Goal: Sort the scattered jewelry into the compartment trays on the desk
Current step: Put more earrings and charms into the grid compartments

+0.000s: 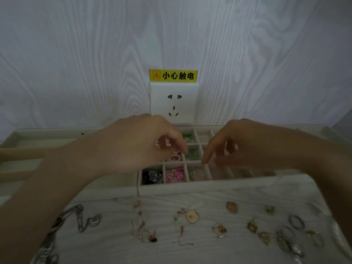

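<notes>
two hands hang over the beige velvet compartment tray [198, 182] at the far edge of the pale wood-grain desk [209, 250]. the left hand [133, 143] has its fingers loosely curled, thumb and forefinger close together above the pink pieces; whether they pinch anything cannot be told. the right hand [245, 143] points its forefinger down, the tip touching a divider wall near the tray's middle, its other fingers curled under; nothing shows in its hold.

in the tray's near row, a dark blue-and-white piece [152, 177] sits in the left cell and a pink flower-shaped ornament [174, 175] in the next; green pieces [188, 137] lie in cells toward the far edge. cells to the right of the forefinger look bare.

scattered jewelry lies along the desk's near edge: a grey braided cord [83, 220] at the left, gold hook earrings [141, 225], a square gold pendant [192, 216], a gold ring [218, 230], and silvery rings [296, 221] crowded toward the right corner. a bare strip of desk runs between the tray's near wall and these pieces. a white wall socket [173, 102] under a yellow warning label [173, 75] stands behind the tray.
</notes>
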Action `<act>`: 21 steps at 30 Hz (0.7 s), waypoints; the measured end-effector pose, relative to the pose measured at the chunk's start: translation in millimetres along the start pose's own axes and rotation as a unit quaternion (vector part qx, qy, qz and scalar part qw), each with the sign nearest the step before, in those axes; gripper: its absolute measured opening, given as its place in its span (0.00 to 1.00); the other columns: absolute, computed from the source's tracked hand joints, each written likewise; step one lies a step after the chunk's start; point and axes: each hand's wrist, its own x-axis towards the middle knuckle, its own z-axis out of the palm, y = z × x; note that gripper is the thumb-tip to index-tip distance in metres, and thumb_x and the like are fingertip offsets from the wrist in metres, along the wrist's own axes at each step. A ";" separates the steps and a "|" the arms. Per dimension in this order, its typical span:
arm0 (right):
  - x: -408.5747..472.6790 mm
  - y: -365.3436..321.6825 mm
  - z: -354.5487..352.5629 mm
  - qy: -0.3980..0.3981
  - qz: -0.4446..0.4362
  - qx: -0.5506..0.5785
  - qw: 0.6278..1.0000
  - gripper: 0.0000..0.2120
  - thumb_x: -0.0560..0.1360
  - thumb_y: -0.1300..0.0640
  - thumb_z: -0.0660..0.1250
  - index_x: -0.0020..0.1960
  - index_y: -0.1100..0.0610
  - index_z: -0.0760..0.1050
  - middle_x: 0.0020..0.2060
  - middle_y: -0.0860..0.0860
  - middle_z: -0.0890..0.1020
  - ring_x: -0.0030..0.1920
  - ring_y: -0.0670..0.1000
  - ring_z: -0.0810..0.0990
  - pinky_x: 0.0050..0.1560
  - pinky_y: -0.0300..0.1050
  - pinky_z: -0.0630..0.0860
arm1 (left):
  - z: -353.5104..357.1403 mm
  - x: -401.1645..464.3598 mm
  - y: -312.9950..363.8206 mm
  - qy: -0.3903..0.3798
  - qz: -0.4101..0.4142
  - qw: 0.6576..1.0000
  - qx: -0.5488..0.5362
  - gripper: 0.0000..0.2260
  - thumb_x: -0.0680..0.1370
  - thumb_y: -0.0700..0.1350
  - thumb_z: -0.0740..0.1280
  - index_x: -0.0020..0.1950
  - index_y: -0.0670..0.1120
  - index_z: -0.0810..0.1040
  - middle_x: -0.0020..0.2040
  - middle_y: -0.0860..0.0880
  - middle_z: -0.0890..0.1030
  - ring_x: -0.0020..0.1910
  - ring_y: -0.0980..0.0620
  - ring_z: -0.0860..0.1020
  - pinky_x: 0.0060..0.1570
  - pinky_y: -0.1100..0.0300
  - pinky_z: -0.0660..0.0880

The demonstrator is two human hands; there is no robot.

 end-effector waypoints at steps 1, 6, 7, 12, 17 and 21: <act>-1.2 4.5 -3.5 0.009 -0.012 -0.010 1.000 0.11 0.72 0.52 0.68 0.42 0.35 0.80 0.35 0.37 0.78 0.37 0.37 0.76 0.42 0.38 0.73 | 4.2 3.1 -4.1 -0.004 -0.004 1.000 0.016 0.14 0.74 0.49 0.65 0.45 0.71 0.76 0.40 0.68 0.78 0.45 0.63 0.76 0.43 0.61 0.74; -0.1 12.0 -0.2 0.047 -0.059 -0.063 0.995 0.22 0.76 0.62 0.62 0.47 0.33 0.78 0.47 0.40 0.73 0.48 0.39 0.67 0.54 0.38 0.67 | 15.3 1.7 -9.7 0.042 0.063 0.994 0.084 0.19 0.68 0.54 0.51 0.46 0.69 0.78 0.45 0.66 0.73 0.46 0.66 0.66 0.39 0.67 0.65; 1.4 10.9 1.6 0.049 -0.062 -0.075 0.994 0.23 0.76 0.63 0.62 0.46 0.33 0.78 0.48 0.39 0.73 0.49 0.39 0.66 0.54 0.39 0.67 | 14.5 -1.2 -4.9 0.047 0.076 0.992 0.085 0.19 0.69 0.54 0.50 0.45 0.66 0.80 0.47 0.65 0.73 0.44 0.64 0.64 0.39 0.67 0.63; 4.7 1.1 10.9 0.029 -0.053 -0.173 0.983 0.26 0.75 0.66 0.59 0.49 0.33 0.78 0.53 0.42 0.72 0.54 0.45 0.66 0.54 0.44 0.70 | 22.8 1.2 6.4 -0.006 0.076 0.988 0.136 0.24 0.69 0.57 0.45 0.49 0.67 0.80 0.56 0.64 0.69 0.49 0.66 0.57 0.43 0.65 0.59; 8.0 -7.1 16.0 0.006 -0.036 -0.203 0.978 0.23 0.73 0.65 0.58 0.52 0.38 0.78 0.57 0.45 0.70 0.56 0.47 0.65 0.52 0.44 0.67 | 27.5 2.1 8.3 -0.045 0.080 0.984 0.150 0.27 0.69 0.57 0.42 0.52 0.67 0.78 0.60 0.64 0.67 0.53 0.64 0.57 0.44 0.66 0.55; 7.5 -8.2 16.5 -0.010 -0.039 -0.213 0.976 0.22 0.72 0.63 0.59 0.53 0.38 0.78 0.57 0.45 0.70 0.56 0.47 0.65 0.47 0.42 0.62 | 27.9 1.5 8.3 -0.044 0.087 0.985 0.144 0.32 0.64 0.58 0.38 0.53 0.68 0.78 0.58 0.64 0.66 0.51 0.66 0.56 0.47 0.65 0.56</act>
